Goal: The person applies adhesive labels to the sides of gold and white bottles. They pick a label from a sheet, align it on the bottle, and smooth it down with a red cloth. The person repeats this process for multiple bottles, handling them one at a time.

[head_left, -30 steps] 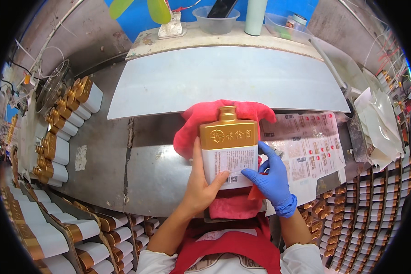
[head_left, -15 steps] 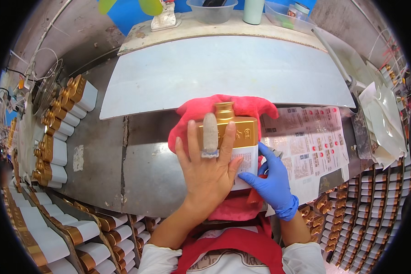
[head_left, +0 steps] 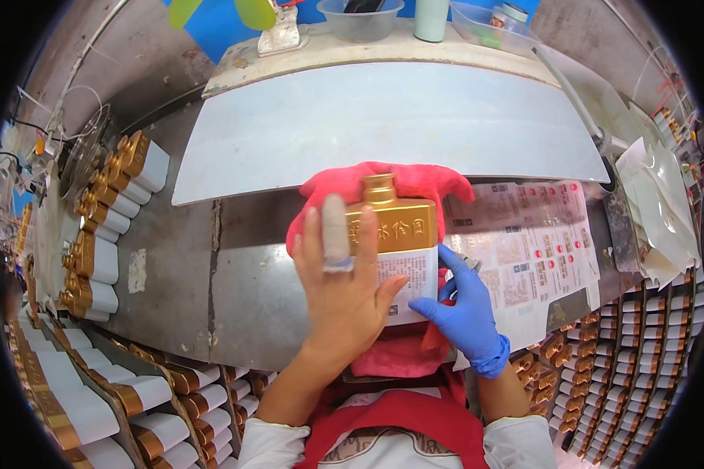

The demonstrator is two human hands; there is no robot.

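Note:
A flat bottle (head_left: 407, 270) with a gold neck and shoulders and a white, printed lower body lies on a pink-red towel (head_left: 444, 186), its neck pointing away from me. My left hand (head_left: 340, 301) is spread over the bottle's left part, fingers straight; a beige fabric cot covers one finger. Whether the palm presses on the bottle cannot be told. In a blue glove, my right hand (head_left: 469, 316) grips the bottle's lower right edge, thumb on the front face and fingers along the side. The hands hide part of the bottle's left side and lower edge.
Printed label sheets (head_left: 528, 250) lie on the right of the metal table (head_left: 262, 289). More gold-and-white bottles (head_left: 94, 262) stand at the left. A pale board (head_left: 391, 125) spans the back. Racks of bottles (head_left: 626, 367) flank me below; clear film sheets (head_left: 657, 211) hang right.
My left hand has slid left across the bottle, baring more of its gold shoulder and white printed face. My right hand keeps its grip, nearly unmoved.

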